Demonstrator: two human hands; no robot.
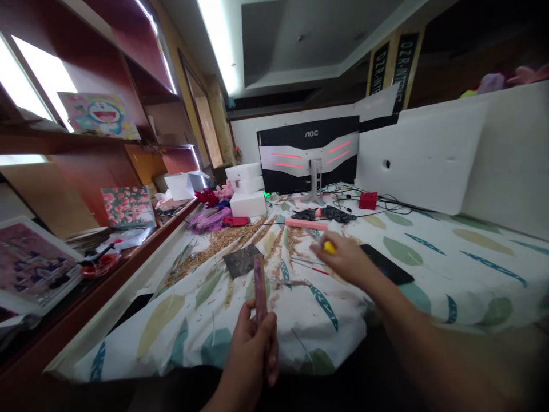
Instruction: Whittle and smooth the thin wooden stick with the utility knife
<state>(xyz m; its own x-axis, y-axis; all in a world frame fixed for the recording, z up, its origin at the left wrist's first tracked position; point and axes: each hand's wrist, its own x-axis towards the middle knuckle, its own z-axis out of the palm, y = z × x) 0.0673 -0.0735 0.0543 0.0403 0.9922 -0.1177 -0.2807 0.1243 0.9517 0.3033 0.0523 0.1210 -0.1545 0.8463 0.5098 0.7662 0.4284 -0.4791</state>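
My left hand [254, 348] is closed around a long reddish-brown stick [259, 283] that points up and away from me over the table's front edge. My right hand [343, 258] reaches out over the leaf-patterned cloth [429, 257] with its fingers pinched on a small yellow object [329, 248]. A dark square sheet [241, 260] lies just beyond the stick's tip. Thin red sticks [309, 266] lie on the cloth below my right hand. A black phone [387, 264] lies just right of my right hand.
Wood chips [223, 240] are strewn across the cloth's left middle. A pink bar [305, 224], white foam blocks [247, 203], a red box [368, 200] and cables lie before a monitor's back [309, 154]. White foam panels [424, 154] stand at right. Cluttered shelves [86, 171] run along the left.
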